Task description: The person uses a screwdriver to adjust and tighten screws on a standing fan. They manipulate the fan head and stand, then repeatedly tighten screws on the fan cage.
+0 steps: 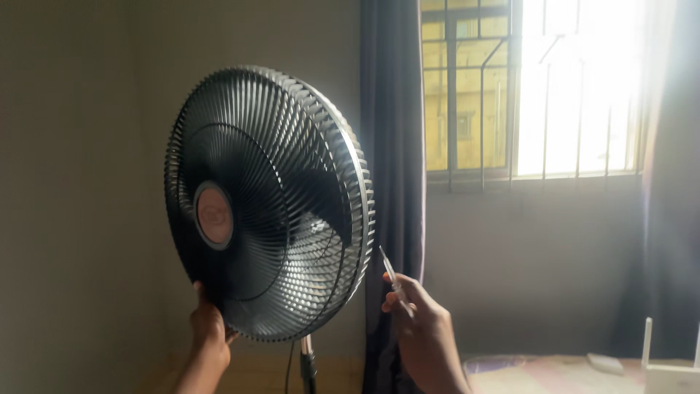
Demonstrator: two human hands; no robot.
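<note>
My right hand (415, 314) is raised in front of me, fingers curled and pinching a thin, pale tool (389, 268), perhaps a small screwdriver, though it is too slim to tell. Its tip points up and to the left, ending just beside the rim of a standing fan (270, 204).

My left hand (208, 325) is across from it, on the other side of the fan's lower edge, fingers wrapped onto the grille's rim and gripping it. The fan's round dark grille fills the space above and between both hands, with a pinkish disc (214, 214) at its centre. Its pole (308, 361) drops down between my wrists.

Behind my right hand hangs a dark curtain (394, 146). Further right, a barred window (532, 87) glows with bright daylight. Low to the right is a white device with upright antennas (671, 368).
</note>
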